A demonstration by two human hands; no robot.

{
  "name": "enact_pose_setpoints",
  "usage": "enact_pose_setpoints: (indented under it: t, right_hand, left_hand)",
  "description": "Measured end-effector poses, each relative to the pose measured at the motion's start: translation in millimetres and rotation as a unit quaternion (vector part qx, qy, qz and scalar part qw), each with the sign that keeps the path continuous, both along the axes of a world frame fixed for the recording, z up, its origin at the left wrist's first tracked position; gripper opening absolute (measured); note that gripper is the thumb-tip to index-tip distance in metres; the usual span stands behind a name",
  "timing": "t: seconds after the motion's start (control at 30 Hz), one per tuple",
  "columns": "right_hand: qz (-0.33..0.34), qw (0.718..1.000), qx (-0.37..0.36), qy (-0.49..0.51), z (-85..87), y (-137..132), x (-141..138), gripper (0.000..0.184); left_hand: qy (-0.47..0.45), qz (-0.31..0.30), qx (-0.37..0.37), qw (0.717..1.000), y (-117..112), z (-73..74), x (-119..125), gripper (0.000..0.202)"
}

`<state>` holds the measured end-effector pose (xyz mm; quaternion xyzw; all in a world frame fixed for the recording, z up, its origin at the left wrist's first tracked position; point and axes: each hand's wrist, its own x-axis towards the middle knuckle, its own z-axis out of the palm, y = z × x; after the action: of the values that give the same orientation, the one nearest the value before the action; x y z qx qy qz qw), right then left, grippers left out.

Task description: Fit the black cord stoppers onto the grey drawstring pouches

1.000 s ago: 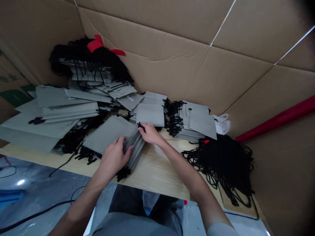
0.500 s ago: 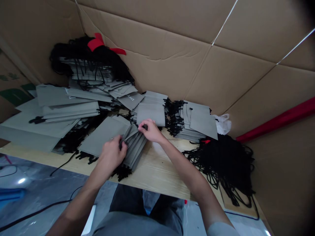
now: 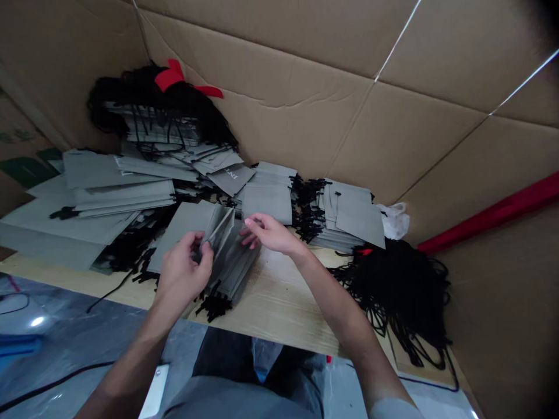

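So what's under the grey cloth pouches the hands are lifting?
More flat grey cloth pouches are stacked beneath the lifted grey pouches, with black drawstring tassels sticking out over the pale wooden tabletop. How deep the stack goes is hidden.

Pouch stacks point(image 3: 266, 201) on table point(image 3: 279, 302), cords point(image 3: 402, 291) at right

Left hand point(image 3: 183, 273) lifts grey pouches point(image 3: 209, 230) off a stack on the tabletop point(image 3: 279, 302); right hand point(image 3: 266, 233) touches the stack.
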<state>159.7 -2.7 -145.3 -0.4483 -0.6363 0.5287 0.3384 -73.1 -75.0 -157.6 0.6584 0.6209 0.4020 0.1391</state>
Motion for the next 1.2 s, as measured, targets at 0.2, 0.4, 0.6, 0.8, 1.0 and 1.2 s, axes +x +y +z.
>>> enact_pose_setpoints:
  t: [0.2, 0.4, 0.6, 0.8, 1.0, 1.2]
  right_hand:
    - [-0.009, 1.000, 0.004, 0.019, 11.2, -6.2, -5.2, 0.031]
    - [-0.053, 0.996, 0.066, -0.008, 32.1, -11.1, 17.3, 0.010]
    - [-0.062, 0.989, 0.130, -0.010, 64.2, -28.3, 34.9, 0.010]
    - [-0.068, 0.991, 0.116, -0.020, 59.8, -26.2, 35.5, 0.008]
    - [-0.110, 0.992, 0.052, -0.032, 24.8, -11.3, 15.9, 0.020]
    - [-0.105, 0.991, -0.001, -0.078, -8.2, 0.0, -4.0, 0.032]
  left_hand:
    - [-0.038, -0.109, -0.013, 0.993, -5.9, -8.0, 6.5, 0.045]
    - [0.007, 0.015, 0.082, 0.996, -6.0, -4.3, 3.2, 0.031]
    - [0.047, 0.018, 0.098, 0.994, -8.0, -2.9, 7.4, 0.025]
    - [0.058, 0.021, 0.094, 0.994, -9.5, -1.2, 8.7, 0.026]
    - [0.074, -0.008, 0.081, 0.994, -12.3, -0.3, 15.7, 0.031]
    - [0.133, -0.094, 0.021, 0.986, -5.1, -17.5, 25.1, 0.038]
